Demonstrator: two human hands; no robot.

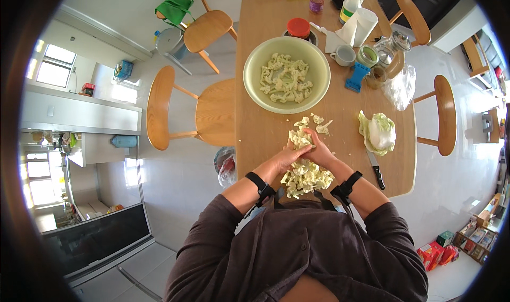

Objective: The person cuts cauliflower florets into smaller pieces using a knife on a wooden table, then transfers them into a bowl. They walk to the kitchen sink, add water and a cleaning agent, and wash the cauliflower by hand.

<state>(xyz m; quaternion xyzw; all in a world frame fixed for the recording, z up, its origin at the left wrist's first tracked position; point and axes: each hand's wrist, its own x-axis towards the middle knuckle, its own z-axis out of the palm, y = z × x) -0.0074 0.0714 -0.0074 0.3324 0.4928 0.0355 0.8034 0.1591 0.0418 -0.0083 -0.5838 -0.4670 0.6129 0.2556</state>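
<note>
left hand (288,157) and right hand (319,152): both grips closed on a cauliflower piece (300,139), mid-bench (265,126). done: florets in green bowl (287,74), few loose florets (317,122) beside. left: cauliflower chunk (307,177) at bench edge. knife (376,170) idle.

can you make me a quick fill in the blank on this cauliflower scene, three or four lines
1. Both hands, the left hand and the right hand, grip a piece of ____.
2. The loose florets lie in a pale green ____ farther up the table.
3. The knife with the black handle lies to the person's ____.
4. The cauliflower leaves lie just ____ the knife.

Missing words: cauliflower; bowl; right; above
</note>
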